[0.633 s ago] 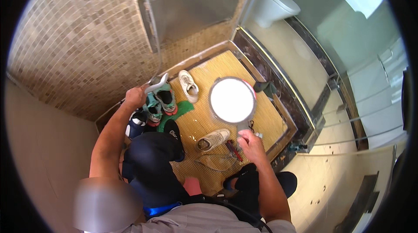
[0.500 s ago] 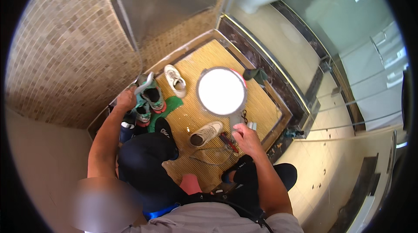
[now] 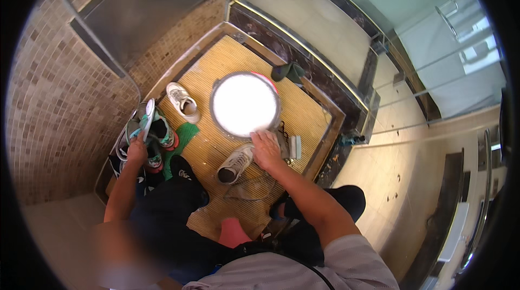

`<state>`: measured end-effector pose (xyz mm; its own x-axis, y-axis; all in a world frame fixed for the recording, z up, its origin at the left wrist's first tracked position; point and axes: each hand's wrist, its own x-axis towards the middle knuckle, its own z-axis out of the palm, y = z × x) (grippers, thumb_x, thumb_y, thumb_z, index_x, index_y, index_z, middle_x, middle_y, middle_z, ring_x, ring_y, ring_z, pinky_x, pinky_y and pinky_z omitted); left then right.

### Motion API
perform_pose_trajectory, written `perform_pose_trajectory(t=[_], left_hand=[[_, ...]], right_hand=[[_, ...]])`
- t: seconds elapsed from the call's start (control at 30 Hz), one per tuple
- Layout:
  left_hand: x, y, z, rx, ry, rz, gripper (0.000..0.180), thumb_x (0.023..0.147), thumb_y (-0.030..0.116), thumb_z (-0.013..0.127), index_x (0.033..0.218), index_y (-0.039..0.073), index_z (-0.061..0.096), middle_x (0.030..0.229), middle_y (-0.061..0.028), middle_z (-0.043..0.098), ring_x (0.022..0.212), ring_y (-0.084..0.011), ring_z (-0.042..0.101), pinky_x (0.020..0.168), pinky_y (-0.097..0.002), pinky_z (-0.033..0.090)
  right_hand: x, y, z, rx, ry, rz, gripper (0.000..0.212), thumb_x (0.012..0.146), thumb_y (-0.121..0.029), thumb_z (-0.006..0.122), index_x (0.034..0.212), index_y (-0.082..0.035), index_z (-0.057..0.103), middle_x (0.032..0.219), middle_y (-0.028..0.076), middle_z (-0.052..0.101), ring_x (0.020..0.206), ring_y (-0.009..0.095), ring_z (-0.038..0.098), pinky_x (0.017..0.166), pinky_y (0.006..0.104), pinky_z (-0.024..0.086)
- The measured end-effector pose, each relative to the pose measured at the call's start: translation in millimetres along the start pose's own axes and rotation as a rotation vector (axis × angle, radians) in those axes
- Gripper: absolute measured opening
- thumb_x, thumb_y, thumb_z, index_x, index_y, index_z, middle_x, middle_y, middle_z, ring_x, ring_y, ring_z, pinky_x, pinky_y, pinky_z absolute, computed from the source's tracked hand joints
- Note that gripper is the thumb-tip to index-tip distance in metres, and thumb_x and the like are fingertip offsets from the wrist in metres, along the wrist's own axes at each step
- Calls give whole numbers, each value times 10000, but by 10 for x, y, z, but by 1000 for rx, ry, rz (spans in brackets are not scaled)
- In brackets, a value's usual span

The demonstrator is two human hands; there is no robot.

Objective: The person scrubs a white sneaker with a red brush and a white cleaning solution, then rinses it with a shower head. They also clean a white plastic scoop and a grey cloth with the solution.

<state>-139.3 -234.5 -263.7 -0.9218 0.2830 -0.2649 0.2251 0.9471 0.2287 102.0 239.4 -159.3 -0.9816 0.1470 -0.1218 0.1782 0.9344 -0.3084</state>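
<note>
A round grey basin [image 3: 215,119] heaped with white foam [image 3: 246,100] sits on the ribbed yellow mat. My right hand [image 3: 265,150] reaches to its near rim, palm down and fingers extended, the tips at the foam's edge. Just left of that hand lies a beige lace-up shoe [image 3: 235,164]. My left hand [image 3: 136,150] grips what looks like a handheld shower head [image 3: 147,115], beside the tiled wall and over grey-green sneakers with pink soles [image 3: 162,130]. Another pale lace-up shoe [image 3: 183,101] stands alone further back on the mat.
A pale block-shaped item [image 3: 294,147] lies right of my right hand. Dark green cloth [image 3: 288,72] rests at the mat's far edge. Dark stone kerbs [image 3: 303,51] and glass panels border the mat. A shower hose [image 3: 89,24] runs down the wall.
My view has swung to the right. My right hand has moved from the basin's grey handle onto its near rim. The shower head in my left hand has tilted more upright.
</note>
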Motion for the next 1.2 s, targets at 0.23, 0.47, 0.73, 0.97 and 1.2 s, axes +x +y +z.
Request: perform_pose_trajectory(t=[0.23,0.47,0.73,0.97,1.2], left_hand=[[-119,-21,75,102,-15,50,639,888,109,623,1502,114,445,1250,-305,626,1110,-491,645,938,-548,530],[-46,477,-669,137,-10,351,441,873,138,693,1304,73,629,1198,-221,692,1065,-416,677,898,-514,551],[-182,2376,-1286,108,-286,681,369,917,183,685,1266,66,658,1195,-216,700,1086,-396,675,947,-486,540],[111,3222,-269,-10,-367,165,490,955,415,673,1133,-41,667,1014,-249,732,806,-361,743,754,-456,598],[-35,3430,478,-1064,-448,-505,453,980,308,655,1167,-96,574,952,-201,695,654,-306,728,448,-426,604]], right_hand=[[207,-7,-4,80,135,81,324,989,-89,530,1297,-32,613,1363,218,599,1319,362,533,1167,493,356],[57,1320,606,694,722,805,212,971,-177,613,1037,14,677,1069,223,694,1039,426,640,897,502,520],[-535,1234,1380,160,363,685,555,901,-200,740,1377,-25,516,1325,222,583,1156,450,599,931,527,536],[-203,1489,1606,201,113,835,553,818,-261,782,1287,-36,594,1276,210,612,1160,455,555,948,551,507],[-192,1521,1313,306,-337,703,537,958,-423,642,1387,-110,560,1296,204,634,1193,450,573,933,608,523]])
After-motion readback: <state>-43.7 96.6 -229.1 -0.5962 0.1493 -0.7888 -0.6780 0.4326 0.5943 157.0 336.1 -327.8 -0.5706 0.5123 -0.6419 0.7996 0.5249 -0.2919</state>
